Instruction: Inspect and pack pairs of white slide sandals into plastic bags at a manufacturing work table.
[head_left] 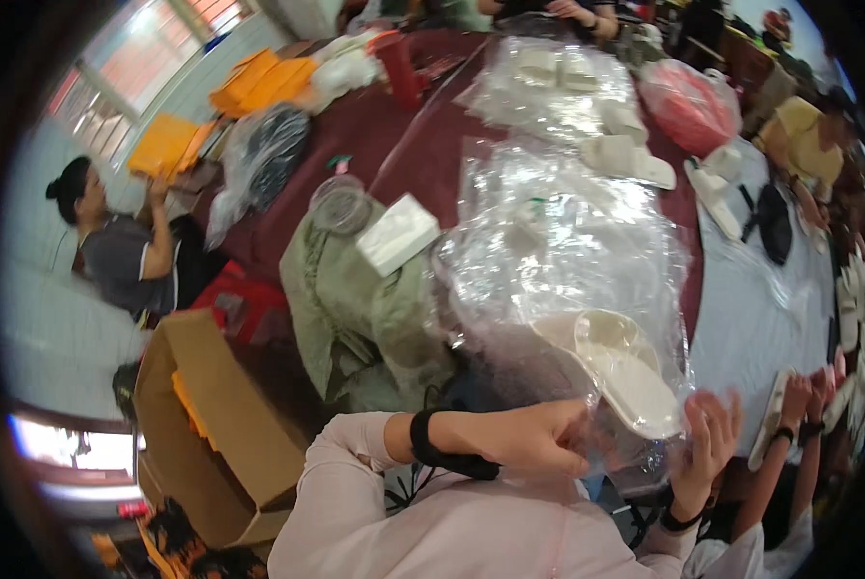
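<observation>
A pair of cream slide slippers (635, 383) lies at the table's near edge, and clear plastic covers at least part of it. My left hand (546, 439) is closed on the near end of a clear plastic bag (601, 449), just left of the slippers' toe end; its fingertips are partly hidden. Right of the slippers, my right hand (707, 439) has its fingers stretched upward and apart. It is beside the bag, and whether it touches the plastic I cannot tell. Beyond the slippers spreads a layer of clear plastic bags (577, 232).
Left of the bags are a green cloth (331, 289), a white box (398, 234) and a round clear container (341, 205). An open carton (201, 386) stands at lower left. More slippers (625, 159) lie farther back. Co-workers' hands (807, 400) are close on my right.
</observation>
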Demonstrator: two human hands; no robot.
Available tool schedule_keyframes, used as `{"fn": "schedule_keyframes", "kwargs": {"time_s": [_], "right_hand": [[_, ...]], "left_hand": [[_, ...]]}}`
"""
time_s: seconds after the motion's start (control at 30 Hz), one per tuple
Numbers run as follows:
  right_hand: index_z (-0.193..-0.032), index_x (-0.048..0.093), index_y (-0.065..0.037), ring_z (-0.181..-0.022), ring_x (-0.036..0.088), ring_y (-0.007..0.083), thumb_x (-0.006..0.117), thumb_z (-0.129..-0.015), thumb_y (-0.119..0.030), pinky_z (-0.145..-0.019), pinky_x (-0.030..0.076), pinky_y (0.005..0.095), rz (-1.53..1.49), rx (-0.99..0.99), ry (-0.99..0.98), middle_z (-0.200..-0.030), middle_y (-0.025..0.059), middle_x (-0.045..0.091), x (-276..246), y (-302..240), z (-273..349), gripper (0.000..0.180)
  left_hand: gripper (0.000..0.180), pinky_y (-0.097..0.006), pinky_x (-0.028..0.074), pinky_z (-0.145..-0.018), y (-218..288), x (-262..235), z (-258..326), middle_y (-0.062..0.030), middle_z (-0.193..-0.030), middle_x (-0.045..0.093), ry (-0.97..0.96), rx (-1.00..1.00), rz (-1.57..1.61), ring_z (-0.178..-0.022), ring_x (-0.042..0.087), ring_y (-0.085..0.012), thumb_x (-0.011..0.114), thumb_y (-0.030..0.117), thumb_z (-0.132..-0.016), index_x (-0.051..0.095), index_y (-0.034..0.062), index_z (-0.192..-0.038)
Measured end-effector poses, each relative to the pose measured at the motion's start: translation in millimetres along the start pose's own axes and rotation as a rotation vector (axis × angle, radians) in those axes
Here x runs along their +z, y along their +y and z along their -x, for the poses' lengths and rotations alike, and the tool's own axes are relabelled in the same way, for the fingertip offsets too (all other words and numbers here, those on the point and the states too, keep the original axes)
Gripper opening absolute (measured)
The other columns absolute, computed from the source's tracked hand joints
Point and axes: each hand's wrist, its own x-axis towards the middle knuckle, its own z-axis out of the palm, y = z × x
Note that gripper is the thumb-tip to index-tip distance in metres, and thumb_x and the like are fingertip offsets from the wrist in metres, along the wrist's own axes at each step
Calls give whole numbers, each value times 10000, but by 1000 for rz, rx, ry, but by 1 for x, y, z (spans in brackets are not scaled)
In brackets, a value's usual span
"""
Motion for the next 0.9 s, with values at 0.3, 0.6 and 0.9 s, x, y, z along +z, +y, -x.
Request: {"fn": "schedule_keyframes", "kwargs": {"time_s": [0.3,0.6,0.9], "right_hand": [[-869,565,15,-686,590,251,629,-728,-80,-604,470,313,-316,98,418,-804,171,591,27,-10,-49,182],[-998,545,35,-689,588,256,598,-786,-77,-605,481,336,-784,68,541,-847,186,586,105,-101,-103,246],[-919,576,-53,-662,606,261,578,-698,-132,-571,487,357,-857,-289,232,-872,90,597,197,-236,-143,234]], "left_hand": [[105,-258,461,-715,-46,-73,139,-38,-816,602,872,155,-15,-769,568,-125,539,109,-885,583,17,-864],[479,-458,447,-750,-311,-205,166,-184,-900,644,1973,48,-1153,-821,618,-343,517,423,-895,552,-19,-1076],[524,-450,440,-772,-276,-164,128,-199,-899,642,1317,-280,-1063,-833,619,-344,525,459,-879,554,-21,-1088]]}}
